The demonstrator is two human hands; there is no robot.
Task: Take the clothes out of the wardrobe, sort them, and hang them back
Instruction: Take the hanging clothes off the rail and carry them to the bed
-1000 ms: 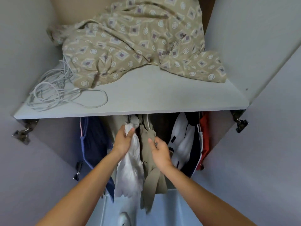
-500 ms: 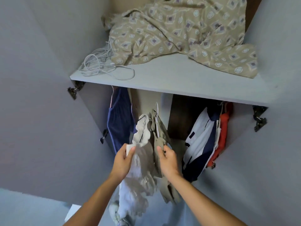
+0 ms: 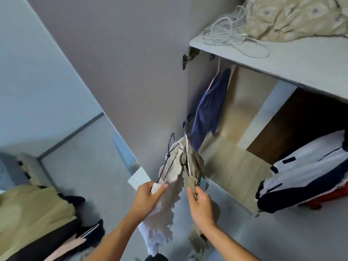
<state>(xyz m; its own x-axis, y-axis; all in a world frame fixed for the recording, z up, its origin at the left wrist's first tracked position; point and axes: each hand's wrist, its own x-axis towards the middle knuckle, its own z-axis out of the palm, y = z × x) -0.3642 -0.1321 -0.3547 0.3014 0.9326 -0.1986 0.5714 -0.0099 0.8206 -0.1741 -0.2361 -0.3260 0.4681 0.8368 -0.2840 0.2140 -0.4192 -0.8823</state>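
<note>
Both hands out in front of the open wardrobe, each holding a garment on its own hanger, clear of the rail. Left hand – fingers closed around the lower end of a dark hanger together with a fold of a white frilled garment; the hanger's hook points up, the white cloth trails down past the wrist. Right hand – thumb and fingers pinched on the bottom of a khaki garment that hangs on a white hanger. The two garments touch at their tops, just outside the wardrobe's left side panel. Inside, a navy garment hangs at the far left on a pink hanger; well to the right, a white and navy jacket with something red behind it. Wide bare gap between the navy piece and the jacket. Shelf above the hanging space carries a coil of white cable and a patterned beige cloth, the cable's end partly under the cloth. Lower left, away from the wardrobe, a heap of clothes – beige on top, dark and pale pink beneath. The surface it lies on cannot be made out.
</note>
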